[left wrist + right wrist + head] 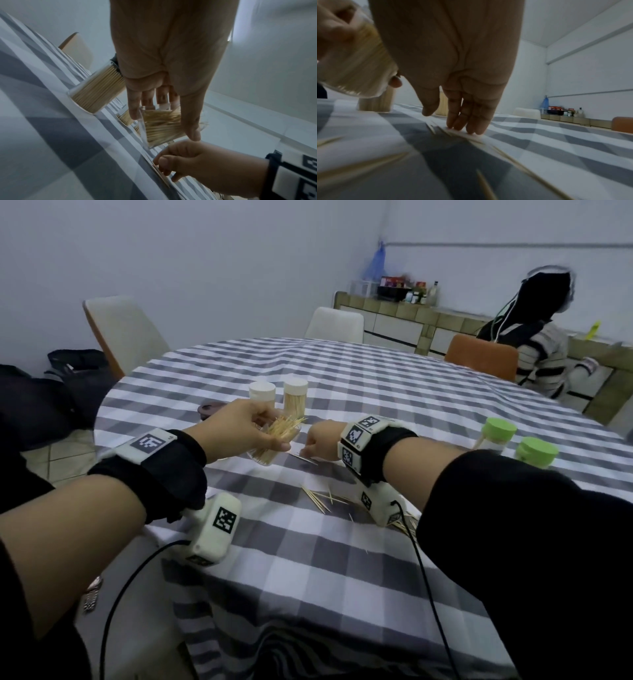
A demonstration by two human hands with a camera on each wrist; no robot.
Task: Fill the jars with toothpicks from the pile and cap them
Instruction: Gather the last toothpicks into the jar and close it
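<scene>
Left hand (239, 428) grips a clear, uncapped plastic jar (270, 445), fingers and thumb curled round its upper wall. Jar is tilted, lifted off the grey-and-white checked tablecloth (342, 559), and partly filled with pale wooden toothpicks standing out of its mouth. Behind it, two clear jars with white caps (278, 398) stand upright side by side, both packed with toothpicks.

Right hand (320, 445), just right of the held jar, is lowered to the cloth; straight fingertips (471, 128) press on a few loose toothpicks (305, 458), thumb held slightly apart. Wrist views are motion-blurred; whether any pick is pinched cannot be told.

Nearer the body, a scattered pile of toothpicks (325, 498) lies on the cloth, partly under the right wrist. Far right: two jars with green caps (517, 441), upright.
</scene>
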